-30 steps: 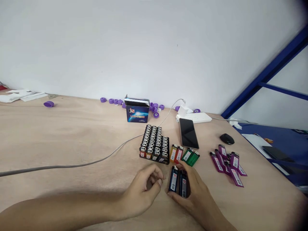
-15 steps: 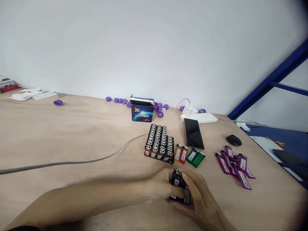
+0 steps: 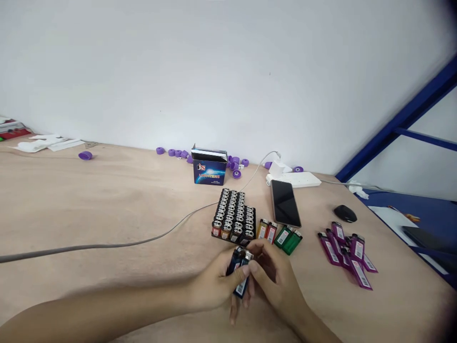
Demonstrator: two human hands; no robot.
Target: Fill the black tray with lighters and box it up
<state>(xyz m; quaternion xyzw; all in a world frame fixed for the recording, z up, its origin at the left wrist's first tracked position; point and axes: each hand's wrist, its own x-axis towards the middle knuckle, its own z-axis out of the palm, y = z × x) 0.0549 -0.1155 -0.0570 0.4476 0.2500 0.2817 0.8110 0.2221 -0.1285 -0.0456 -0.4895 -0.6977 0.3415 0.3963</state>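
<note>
Lighters, 2 dark blue ones, sit just in front of the lighter tray, grasped by the left hand. Whether the right hand, at their tops, grips is unclear. Aligning seems underway; next calls for evening their tops.

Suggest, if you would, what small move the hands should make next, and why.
Perhaps the right hand should nudge the dark blue lighters level: the left hand holds them side by side, their tops look slightly uneven, and the right hand is close beside those tops.
</note>
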